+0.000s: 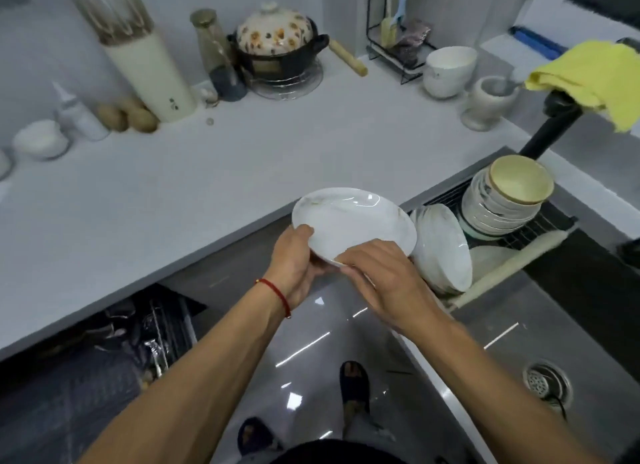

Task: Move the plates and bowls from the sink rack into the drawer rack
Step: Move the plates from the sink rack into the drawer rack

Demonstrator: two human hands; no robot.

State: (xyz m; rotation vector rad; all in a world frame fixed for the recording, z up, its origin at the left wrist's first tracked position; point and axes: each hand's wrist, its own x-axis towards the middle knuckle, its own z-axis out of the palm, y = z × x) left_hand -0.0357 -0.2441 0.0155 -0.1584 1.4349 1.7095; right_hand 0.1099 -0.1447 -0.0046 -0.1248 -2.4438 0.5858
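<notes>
Two hands share one white plate (353,221) in the head view, held in the air over the front edge of the surface (207,186), just left of the sink rack (512,235). The left hand (294,259) has its grip closed on the plate's near-left rim, thumb on top and fingers beneath; the right hand (384,276) pinches the near rim beside it, its fingers folded over the edge. Neither grip holds anything else. The step in hand looks like the carry: this plate is clear of the rack and not yet stowed. Still in the rack are several leaning plates (440,249), touching one another on edge, and behind them a stack of bowls (505,200) tilted on its side with a cream-coloured one at the front. The drawer rack (162,328) stands open low on the left, under the surface, dark and too blurred to make out its slots. The next move probably calls for swinging the plate down and left, turning it on edge, and sliding it between the drawer's wires, likely with one hand freed to steady it.
</notes>
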